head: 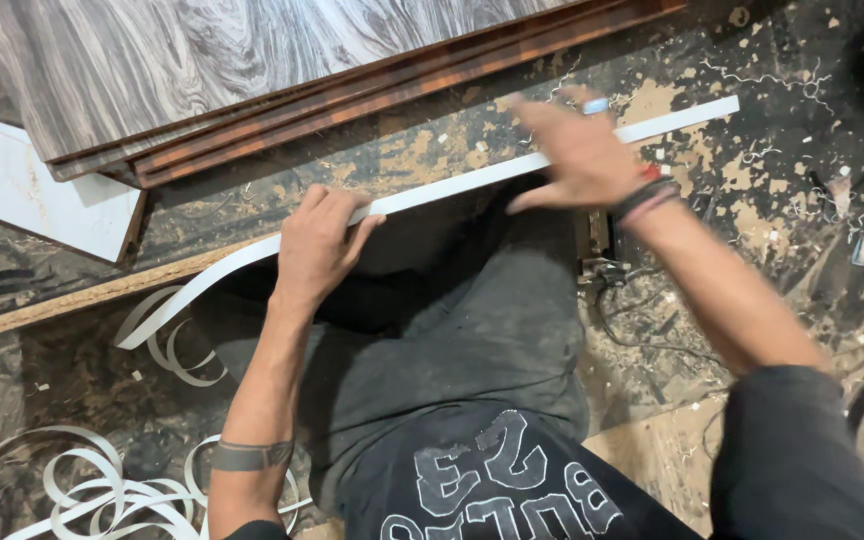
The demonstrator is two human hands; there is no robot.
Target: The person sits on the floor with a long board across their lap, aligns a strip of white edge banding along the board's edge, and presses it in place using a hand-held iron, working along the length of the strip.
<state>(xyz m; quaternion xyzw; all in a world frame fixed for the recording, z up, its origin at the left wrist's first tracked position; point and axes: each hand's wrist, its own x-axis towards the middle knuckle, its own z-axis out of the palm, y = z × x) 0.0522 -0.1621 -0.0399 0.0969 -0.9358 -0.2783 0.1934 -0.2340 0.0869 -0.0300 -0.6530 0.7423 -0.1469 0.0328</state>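
pressing white edge strip (pixel 452 188) under both hands (left hand (pixel 317 245), right hand (pixel 577 150)).

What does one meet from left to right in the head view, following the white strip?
Loose white strip curls → left hand gripping the white edge strip → right hand pressing it → strip's free end.

White edge strip (pixel 452 190); grey wood-grain panel (pixel 202 60); dark grey trousers (pixel 452 340).
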